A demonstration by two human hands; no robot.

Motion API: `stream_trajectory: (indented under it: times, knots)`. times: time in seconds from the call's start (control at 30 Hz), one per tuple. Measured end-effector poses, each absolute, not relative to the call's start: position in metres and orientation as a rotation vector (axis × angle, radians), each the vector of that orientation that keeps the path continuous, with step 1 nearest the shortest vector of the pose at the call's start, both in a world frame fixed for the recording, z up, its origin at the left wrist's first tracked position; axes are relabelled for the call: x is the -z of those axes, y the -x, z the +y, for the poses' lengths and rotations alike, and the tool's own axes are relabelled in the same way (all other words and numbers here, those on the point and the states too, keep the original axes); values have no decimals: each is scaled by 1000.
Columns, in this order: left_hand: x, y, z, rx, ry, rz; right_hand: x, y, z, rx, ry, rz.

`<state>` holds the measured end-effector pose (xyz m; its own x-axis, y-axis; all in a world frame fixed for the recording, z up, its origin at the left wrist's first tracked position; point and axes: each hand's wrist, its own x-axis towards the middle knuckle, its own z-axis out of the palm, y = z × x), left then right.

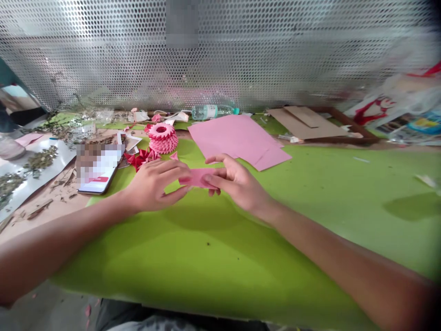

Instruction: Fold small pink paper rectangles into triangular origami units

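A small pink strip of paper point(197, 177) is held level above the green table, between my two hands. My left hand point(156, 184) pinches its left end, with the thumb below and the fingers above. On the other end, my right hand point(237, 184) grips the strip between thumb and fingers. Just beyond my left hand lie red folded paper pieces point(143, 157) and a pink ring-shaped stack of folded paper point(162, 138). Large pink paper sheets point(234, 135) lie flat behind my right hand.
A phone point(99, 174) lies at the left, near dried plant bits on a white sheet point(65, 161). At the back are a plastic bottle point(213, 111), brown cardboard point(303, 123) and a plastic bag point(382, 101). A perforated metal panel point(241, 55) rises behind the green table point(213, 271).
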<state>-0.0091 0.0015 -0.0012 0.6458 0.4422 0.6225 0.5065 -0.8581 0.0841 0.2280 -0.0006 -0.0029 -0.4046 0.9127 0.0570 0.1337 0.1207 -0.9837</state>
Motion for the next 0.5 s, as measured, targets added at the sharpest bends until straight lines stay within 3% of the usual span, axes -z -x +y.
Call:
stream_trajectory:
  times: [0.2, 0.5]
  knots:
    - [5, 8, 2, 1094, 2766, -795, 7, -231, 0, -1168, 1004, -1768]
    - [-2, 9, -1, 775, 2864, -466, 6, -231, 1, -1185, 1088, -1704]
